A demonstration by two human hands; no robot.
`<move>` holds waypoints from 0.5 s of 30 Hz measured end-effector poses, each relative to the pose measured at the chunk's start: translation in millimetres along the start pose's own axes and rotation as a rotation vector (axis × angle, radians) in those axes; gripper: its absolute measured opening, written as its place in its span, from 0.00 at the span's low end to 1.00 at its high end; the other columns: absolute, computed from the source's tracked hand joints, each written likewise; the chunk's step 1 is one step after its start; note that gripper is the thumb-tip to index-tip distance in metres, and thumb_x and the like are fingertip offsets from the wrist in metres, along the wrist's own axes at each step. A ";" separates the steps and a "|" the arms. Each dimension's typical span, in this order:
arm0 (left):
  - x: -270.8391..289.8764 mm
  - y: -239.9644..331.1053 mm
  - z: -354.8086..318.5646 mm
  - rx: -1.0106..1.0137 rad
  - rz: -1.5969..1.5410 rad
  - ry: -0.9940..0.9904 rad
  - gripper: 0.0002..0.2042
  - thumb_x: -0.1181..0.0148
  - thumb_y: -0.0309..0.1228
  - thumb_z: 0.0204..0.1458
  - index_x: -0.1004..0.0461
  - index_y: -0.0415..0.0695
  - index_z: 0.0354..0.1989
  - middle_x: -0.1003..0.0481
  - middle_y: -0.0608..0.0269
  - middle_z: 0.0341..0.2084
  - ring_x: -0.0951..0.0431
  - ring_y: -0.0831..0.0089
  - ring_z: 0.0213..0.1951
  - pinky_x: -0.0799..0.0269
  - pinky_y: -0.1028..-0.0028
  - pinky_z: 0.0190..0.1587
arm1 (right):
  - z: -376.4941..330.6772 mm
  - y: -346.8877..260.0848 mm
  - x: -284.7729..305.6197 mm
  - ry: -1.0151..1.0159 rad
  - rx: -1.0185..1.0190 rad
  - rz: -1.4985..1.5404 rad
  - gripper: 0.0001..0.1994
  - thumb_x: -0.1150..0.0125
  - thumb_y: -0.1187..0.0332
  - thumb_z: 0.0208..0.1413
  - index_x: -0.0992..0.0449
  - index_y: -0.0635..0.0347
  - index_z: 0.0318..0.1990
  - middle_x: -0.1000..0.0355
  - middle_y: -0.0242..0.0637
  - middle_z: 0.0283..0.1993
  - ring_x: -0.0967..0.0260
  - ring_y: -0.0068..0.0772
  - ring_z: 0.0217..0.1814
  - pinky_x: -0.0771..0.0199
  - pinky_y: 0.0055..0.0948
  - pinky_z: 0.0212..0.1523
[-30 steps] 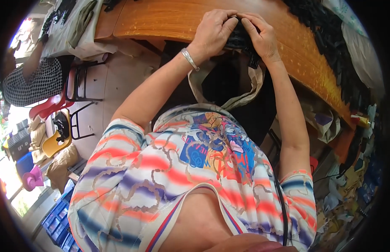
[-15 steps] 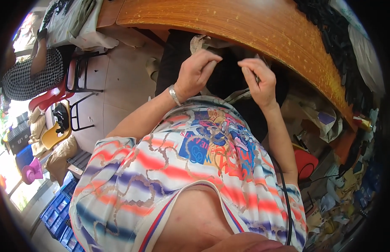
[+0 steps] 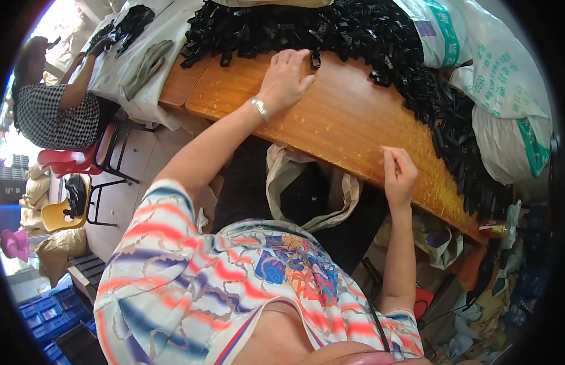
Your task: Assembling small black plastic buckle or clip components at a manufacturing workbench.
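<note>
Across the wooden table (image 3: 355, 115) my left hand (image 3: 285, 80) reaches to the near edge of a heap of small black plastic parts (image 3: 252, 33). Its fingers are stretched and the thumb stands apart. One small black part (image 3: 316, 59) lies by its fingertips; whether they touch it I cannot tell. My right hand (image 3: 399, 174) hovers at the table's near edge, fingers curled and the thumb pressed to them. Anything pinched there is too small or hidden to make out. Between my arms, below the table edge, an open paper sack (image 3: 275, 176) shows its pale rim.
Longer black strips (image 3: 450, 143) line the table's right side beside white woven sacks (image 3: 508, 73). At the left, a person in a checked top (image 3: 57, 115) works at a covered table (image 3: 167, 55). A yellow chair (image 3: 63, 214) and blue crates (image 3: 51, 313) stand lower left.
The view has lifted toward the table, bringing the heap into sight. My left hand has gone from in front of my body out to the black parts; my right hand has lowered, still closed.
</note>
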State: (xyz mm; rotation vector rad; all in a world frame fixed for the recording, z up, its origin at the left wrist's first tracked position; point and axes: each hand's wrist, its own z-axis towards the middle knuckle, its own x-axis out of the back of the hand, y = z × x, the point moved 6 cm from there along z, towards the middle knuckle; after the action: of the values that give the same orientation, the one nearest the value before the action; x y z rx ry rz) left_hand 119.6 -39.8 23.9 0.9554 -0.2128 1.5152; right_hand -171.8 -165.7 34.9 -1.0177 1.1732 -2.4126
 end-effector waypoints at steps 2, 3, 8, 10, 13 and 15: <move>-26.7 0.3 24.5 0.089 0.086 -0.006 0.29 0.37 0.40 0.51 0.36 0.51 0.62 0.36 0.53 0.57 0.38 0.52 0.60 0.36 0.51 0.57 | 10.2 25.3 5.2 0.008 0.020 -0.058 0.07 0.45 0.76 0.62 0.22 0.70 0.40 0.27 0.34 0.34 0.31 0.20 0.30 0.33 0.19 0.31; -35.6 -6.2 34.0 0.192 0.186 -0.010 0.32 0.36 0.44 0.50 0.37 0.53 0.64 0.39 0.54 0.60 0.41 0.51 0.62 0.37 0.47 0.58 | 14.3 34.8 3.7 0.006 0.002 -0.071 0.07 0.44 0.75 0.62 0.22 0.70 0.40 0.27 0.34 0.34 0.31 0.21 0.31 0.32 0.19 0.32; -63.8 -8.0 65.8 0.246 0.302 -0.104 0.28 0.35 0.43 0.48 0.34 0.61 0.60 0.40 0.55 0.60 0.39 0.54 0.60 0.33 0.49 0.53 | 12.9 56.0 -0.5 0.030 -0.081 -0.013 0.07 0.43 0.74 0.62 0.22 0.69 0.40 0.27 0.33 0.34 0.30 0.22 0.33 0.30 0.21 0.35; -65.7 -13.0 63.2 0.215 0.290 -0.096 0.27 0.35 0.43 0.48 0.32 0.60 0.59 0.39 0.55 0.59 0.37 0.54 0.59 0.32 0.48 0.52 | 12.9 54.6 -1.3 0.037 -0.077 -0.014 0.07 0.43 0.74 0.62 0.22 0.69 0.40 0.27 0.33 0.34 0.30 0.22 0.33 0.30 0.21 0.36; -59.9 -6.4 48.7 0.115 0.286 -0.102 0.20 0.35 0.39 0.48 0.27 0.57 0.52 0.36 0.57 0.56 0.34 0.55 0.56 0.30 0.50 0.51 | 13.2 53.9 -2.0 0.050 -0.090 -0.005 0.06 0.43 0.74 0.62 0.22 0.69 0.40 0.27 0.33 0.34 0.31 0.22 0.32 0.30 0.21 0.35; -53.8 6.5 38.6 0.039 0.258 -0.135 0.19 0.36 0.38 0.49 0.26 0.55 0.51 0.35 0.58 0.55 0.33 0.56 0.55 0.30 0.54 0.51 | 13.5 55.7 -1.9 0.052 -0.104 0.009 0.06 0.43 0.74 0.62 0.22 0.69 0.40 0.28 0.33 0.34 0.31 0.22 0.32 0.31 0.21 0.35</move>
State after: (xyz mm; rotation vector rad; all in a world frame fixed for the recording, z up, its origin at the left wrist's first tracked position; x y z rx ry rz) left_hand 124.3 -105.6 15.4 1.0945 -0.4176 1.6953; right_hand -164.3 -207.9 -3.1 -0.9832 1.3300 -2.4066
